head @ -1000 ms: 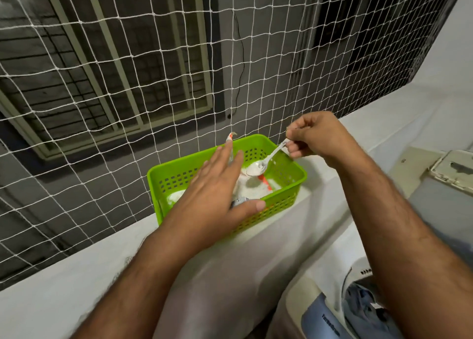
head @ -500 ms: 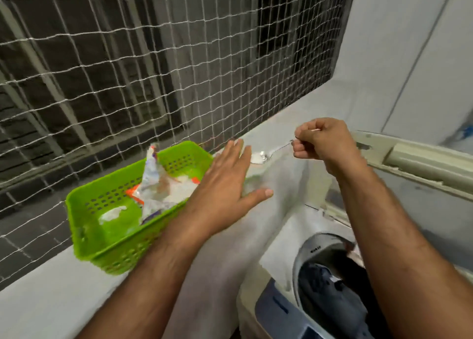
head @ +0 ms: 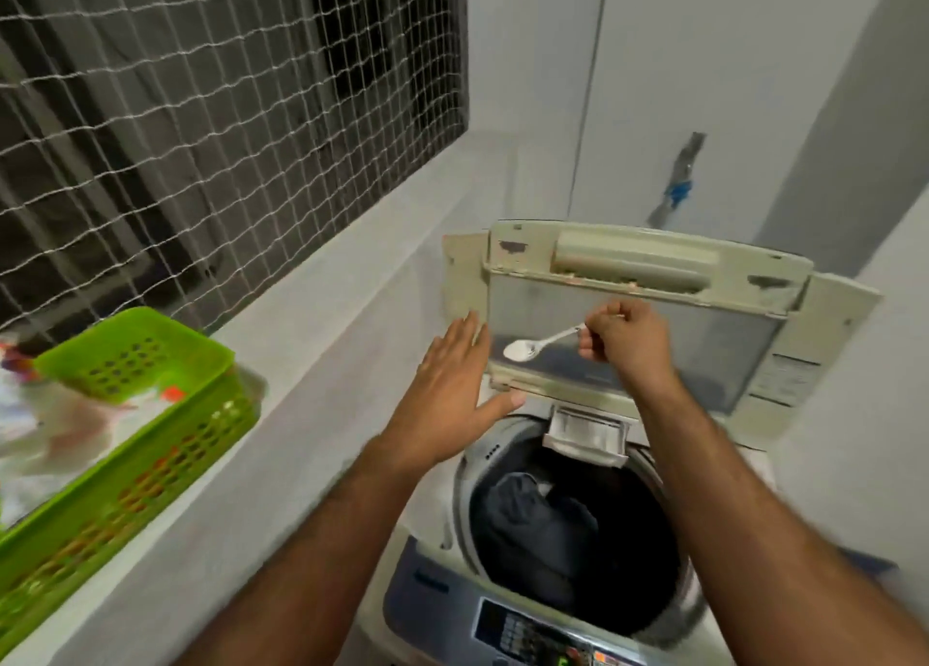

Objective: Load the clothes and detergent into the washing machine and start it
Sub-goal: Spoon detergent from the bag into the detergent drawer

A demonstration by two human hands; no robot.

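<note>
Your green perforated plastic basket runs off the left edge, its contents smeared by blur. The grey washing machine's control panel is cut by the bottom edge, its display unreadable. Dark clothes sink into the drum's shadow. Your right hand hides the white spoon's handle end.

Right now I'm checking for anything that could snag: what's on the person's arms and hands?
Nothing visible: both forearms are bare, no sleeves in view. The left hand and right hand show no gloves, watch or bracelets; rings can't be ruled out.
</note>
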